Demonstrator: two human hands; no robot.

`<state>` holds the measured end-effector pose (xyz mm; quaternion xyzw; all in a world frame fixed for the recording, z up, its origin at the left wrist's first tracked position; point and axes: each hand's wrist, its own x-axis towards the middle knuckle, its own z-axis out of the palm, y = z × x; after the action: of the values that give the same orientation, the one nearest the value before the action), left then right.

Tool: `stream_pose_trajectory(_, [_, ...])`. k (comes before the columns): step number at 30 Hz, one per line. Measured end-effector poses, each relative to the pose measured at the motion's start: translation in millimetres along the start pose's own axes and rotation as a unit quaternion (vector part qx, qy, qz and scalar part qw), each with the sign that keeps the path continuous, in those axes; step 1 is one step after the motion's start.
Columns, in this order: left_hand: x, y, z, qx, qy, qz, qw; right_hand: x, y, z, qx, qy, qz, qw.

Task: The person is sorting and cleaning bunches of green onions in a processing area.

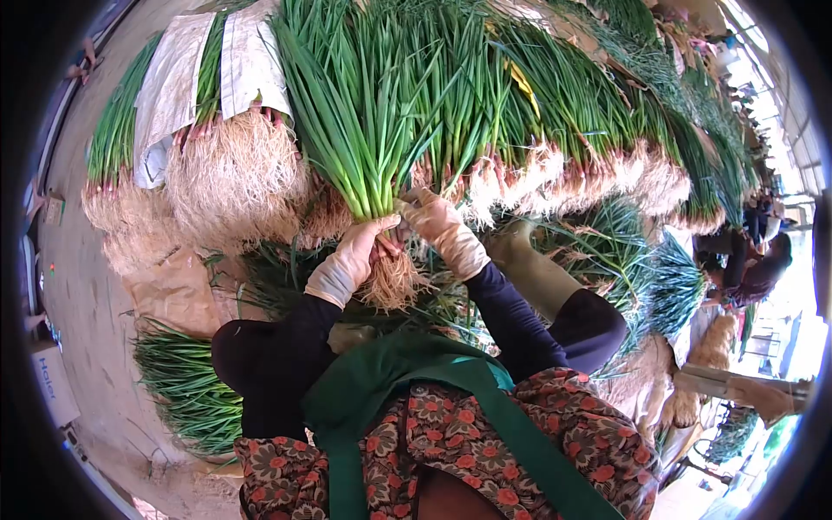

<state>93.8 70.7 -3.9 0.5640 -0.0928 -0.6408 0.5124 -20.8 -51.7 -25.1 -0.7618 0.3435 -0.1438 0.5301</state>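
A bunch of green onions (366,186) stands in front of me, its long green leaves fanning upward and its pale roots (390,282) hanging below. My left hand (351,256), in a light glove, is closed around the lower stems, with reddish bulb ends showing beneath it. At the right side of the same stems is my gloved right hand (444,232), its fingers bent and pressed together against the bunch. Whatever lies between those right fingers is hidden.
Behind the bunch, rows of rooted green onions (555,113) stretch to the right. White sacking (251,61) covers some at the left. More green onions (191,381) lie on the floor at lower left. A person (758,269) is at the far right.
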Motion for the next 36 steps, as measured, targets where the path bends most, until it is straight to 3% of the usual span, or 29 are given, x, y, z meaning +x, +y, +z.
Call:
stream_pose_trajectory(1, [0.1,1.2,0.5,-0.012,-0.022,0.009,1.000,3.7,-1.8,2.2,0.142,-0.038,0.114,0.982])
stream_pose_trajectory(4, [-20.3,18.2,17.1,-0.134,-0.076,0.070,0.986,0.0,-18.0,-5.1,0.336,-0.071,0.156,0.926])
stream_pose_trajectory(6, [3.9,-1.1,0.0,-0.155,-0.117,0.068,0.979,2.0,7.1,6.9,0.372,-0.025,0.172,0.912])
stream_pose_trajectory(8, [8.3,-0.1,-4.8,-0.181,-0.157,0.071,0.968,-10.6,14.6,4.7,0.510,-0.017,0.184,0.840])
stream_pose_trajectory(9, [1.4,2.9,-11.4,-0.133,-0.135,0.079,0.979,-2.9,22.0,10.9,0.587,-0.078,0.202,0.780])
stream_pose_trajectory(12, [-4.6,-7.1,-11.9,-0.168,-0.164,0.090,0.968,-10.9,-43.5,0.6,0.619,-0.046,0.147,0.770])
stream_pose_trajectory(13, [-2.1,-2.9,-10.9,-0.176,-0.178,0.101,0.963,7.0,-24.1,10.5,0.667,-0.079,0.136,0.728])
stream_pose_trajectory(14, [-1.4,-0.3,-9.9,-0.183,-0.191,0.109,0.958,1.1,-20.2,4.7,0.621,-0.111,0.134,0.764])
stream_pose_trajectory(16, [0.4,2.9,-6.9,-0.200,-0.217,0.123,0.948,-25.7,-27.9,25.9,0.680,-0.196,0.053,0.704])
stream_pose_trajectory(18, [-6.3,8.0,1.9,-0.239,-0.205,0.098,0.944,-57.5,9.7,44.6,0.695,-0.198,0.033,0.691])
stream_pose_trajectory(19, [-13.2,14.4,5.7,-0.225,-0.189,0.097,0.951,-65.4,52.8,52.6,0.856,-0.155,0.232,0.436])
stream_pose_trajectory(21, [-6.2,7.4,-9.6,-0.195,-0.176,0.101,0.960,-71.1,78.0,48.0,0.836,-0.048,0.403,0.369])
stream_pose_trajectory(22, [-6.8,7.8,-18.0,-0.179,-0.180,0.105,0.962,-74.9,69.4,37.9,0.710,-0.002,0.384,0.590])
stream_pose_trajectory(23, [-5.2,5.5,-19.8,-0.206,-0.180,0.069,0.960,-77.9,60.5,26.5,0.538,0.042,0.338,0.771])
stream_pose_trajectory(24, [-10.5,11.0,-12.4,-0.230,-0.184,0.032,0.955,-78.4,47.7,12.7,0.330,0.083,0.265,0.902])
stream_pose_trajectory(25, [-12.0,10.2,-7.2,-0.216,-0.164,0.048,0.961,-76.2,38.7,-1.0,0.100,0.121,0.171,0.973])
stream_pose_trajectory(26, [-13.3,9.6,-2.0,-0.201,-0.144,0.064,0.967,-70.6,32.9,-11.6,-0.138,0.154,0.065,0.976])
stream_pose_trajectory(27, [-11.1,9.6,0.3,-0.181,-0.163,0.060,0.968,-52.8,55.3,-13.6,0.047,0.140,0.078,0.986])
stream_pose_trajectory(29, [-1.1,2.8,0.4,-0.135,-0.172,0.050,0.974,-47.6,25.7,-22.7,0.220,0.074,0.207,0.950])
stream_pose_trajectory(30, [-2.8,6.8,3.6,-0.109,-0.151,0.030,0.982,-46.8,32.6,-22.8,0.221,-0.008,0.169,0.961])
stream_pose_trajectory(32, [-13.2,9.8,5.1,-0.063,-0.093,-0.014,0.994,-44.0,42.2,2.7,0.249,0.024,0.106,0.962])
stream_pose_trajectory(33, [-13.6,4.7,8.3,-0.093,-0.069,-0.011,0.993,-58.8,4.1,7.7,0.064,0.063,0.047,0.995])
stream_pose_trajectory(34, [-14.7,6.6,9.6,-0.071,-0.076,0.006,0.995,-75.0,6.4,4.1,-0.164,0.016,-0.079,0.983])
stream_pose_trajectory(36, [-13.7,4.9,8.8,-0.031,-0.041,-0.026,0.998,-90.6,20.8,12.0,-0.223,-0.117,-0.086,0.964])
